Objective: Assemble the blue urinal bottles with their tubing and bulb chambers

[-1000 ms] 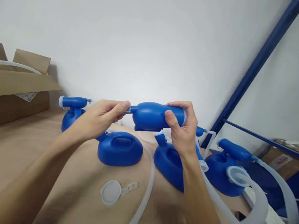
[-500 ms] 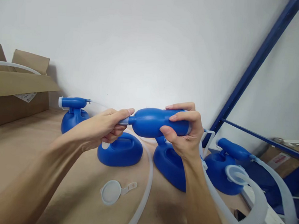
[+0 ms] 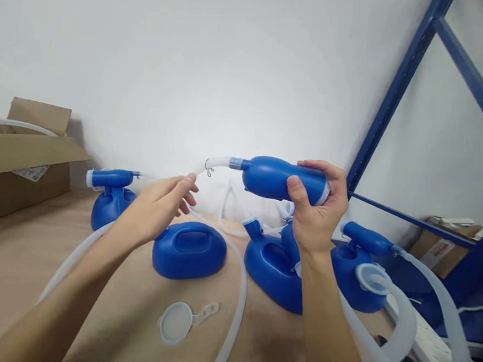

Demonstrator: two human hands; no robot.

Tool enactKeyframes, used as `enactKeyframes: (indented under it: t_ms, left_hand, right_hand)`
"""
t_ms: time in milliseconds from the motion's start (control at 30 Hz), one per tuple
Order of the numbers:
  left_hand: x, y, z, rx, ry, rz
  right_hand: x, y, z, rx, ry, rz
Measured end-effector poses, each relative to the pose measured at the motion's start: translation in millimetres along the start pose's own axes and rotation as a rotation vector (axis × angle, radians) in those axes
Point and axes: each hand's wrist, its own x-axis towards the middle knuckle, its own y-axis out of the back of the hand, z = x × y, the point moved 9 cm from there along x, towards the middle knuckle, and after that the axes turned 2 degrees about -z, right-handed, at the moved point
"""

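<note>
My right hand (image 3: 320,208) grips the capped end of a blue bottle-like tube piece (image 3: 272,177), held level above the table. From its narrow left end runs a translucent hose (image 3: 218,162) with a small wire clip (image 3: 209,168) around it. My left hand (image 3: 168,200) is closed by the hose, thumb against the hose where it passes behind the fingers. Below lies a blue jug (image 3: 190,260) with a handle. Another blue jug (image 3: 268,271) stands under my right forearm. A translucent cap with a strap (image 3: 176,322) lies flat on the table.
At the left are an open cardboard box (image 3: 21,187) and a blue jug with attached tube piece (image 3: 111,208). On the right stand another blue jug (image 3: 354,280), curved hoses, a white power strip (image 3: 421,337) and a blue metal frame (image 3: 396,98).
The blue piece has moved right and slightly up in my right hand. My left hand has slid off its narrow end, leaving the hose and wire clip visible between them.
</note>
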Motion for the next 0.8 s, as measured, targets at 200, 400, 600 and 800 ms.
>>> enactKeyframes:
  t_ms: [200,400,600,800]
  left_hand:
    - [6.1,-38.9,-8.8,-0.552,0.084,-0.349]
    - [9.9,-49.0,2.0,-0.853,-0.058,-0.358]
    - [14.0,-50.1,-3.3,-1.019,-0.016,-0.330]
    - [14.9,-56.4,-9.8,-0.985,0.045,-0.396]
  right_hand:
    - [-0.8,-2.2,-11.4,-0.013,0.096,0.003]
    - [-1.7,-2.6,-13.4,0.006,0.149,0.001]
    - [-2.9,-7.3,-17.1,0.014,0.168,-0.039]
    - [-5.3,-12.2,-19.9,-0.008,0.187,-0.090]
